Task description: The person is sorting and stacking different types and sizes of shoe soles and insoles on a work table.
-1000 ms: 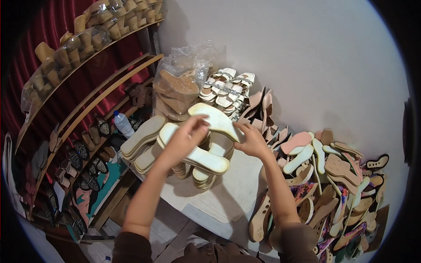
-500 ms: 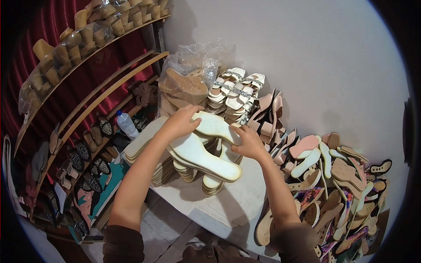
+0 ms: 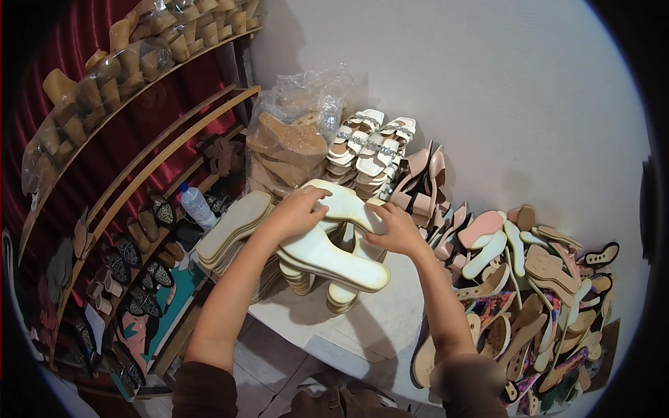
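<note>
My left hand [image 3: 298, 212] is curled over the near-left edge of a white shoe insole board [image 3: 345, 206], thumb and fingers bent against it. At the board's right end, my right hand [image 3: 396, 228] grips it between thumb and fingers. This board lies crosswise on top of piled boards. Just in front, another stack of white insole boards [image 3: 341, 262] slants to the right, its left end partly hidden by my left hand. A tall pile of similar boards [image 3: 233, 226] stands left of my left forearm. All rest on the pale table [image 3: 376, 334].
White sandals [image 3: 376, 155] and a plastic bag of brown soles [image 3: 289, 139] stand behind. Loose soles and shoe parts [image 3: 529, 299] heap up at the right. Wooden racks [image 3: 150, 150] with shoes and a water bottle [image 3: 197, 205] line the left side.
My left hand has come slightly nearer and right, over the board. My right hand stays at its end. The whole view has shifted a little.
</note>
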Available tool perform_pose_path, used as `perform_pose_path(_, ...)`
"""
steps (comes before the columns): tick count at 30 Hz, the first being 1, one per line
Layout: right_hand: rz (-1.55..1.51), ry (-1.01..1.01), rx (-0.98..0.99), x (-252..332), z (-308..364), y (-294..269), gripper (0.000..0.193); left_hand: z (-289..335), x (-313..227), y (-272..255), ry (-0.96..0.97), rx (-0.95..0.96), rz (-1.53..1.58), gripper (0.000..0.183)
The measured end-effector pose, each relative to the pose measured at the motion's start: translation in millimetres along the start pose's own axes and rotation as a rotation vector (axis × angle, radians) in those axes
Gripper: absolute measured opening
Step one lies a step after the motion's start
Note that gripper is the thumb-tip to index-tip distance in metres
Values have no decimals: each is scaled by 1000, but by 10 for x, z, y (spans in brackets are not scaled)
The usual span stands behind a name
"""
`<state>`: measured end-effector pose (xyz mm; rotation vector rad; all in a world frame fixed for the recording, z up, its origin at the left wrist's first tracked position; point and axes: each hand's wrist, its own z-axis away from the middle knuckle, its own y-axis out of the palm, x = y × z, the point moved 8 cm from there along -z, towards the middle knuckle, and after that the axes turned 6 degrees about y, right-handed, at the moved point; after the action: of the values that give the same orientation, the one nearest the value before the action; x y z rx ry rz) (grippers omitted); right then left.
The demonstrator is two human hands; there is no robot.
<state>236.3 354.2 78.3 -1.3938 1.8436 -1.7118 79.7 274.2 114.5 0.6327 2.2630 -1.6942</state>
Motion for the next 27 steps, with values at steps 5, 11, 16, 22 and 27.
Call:
perform_pose_path(5,-138,121,12,-63,20,-113,54,74,-75,-43,-6,-15,-51,34)
perform_pose_path(11,-241,91,-112,-131,176,-227,45,128,-303,-76,79,-35,-134,32)
perform_pose_path(16,-286,117,-187,-122,350,-324,38,243,-581,-130,120,-70,-85,30)
perform_pose_path(22,-543,212,-358,-282,816,-335,31,606,-1382,26,335,-215,30,27)
perform_pose_path(27,-408,197,-621,-132,1405,-483,21,772,-1818,389,421,-146,132,26)
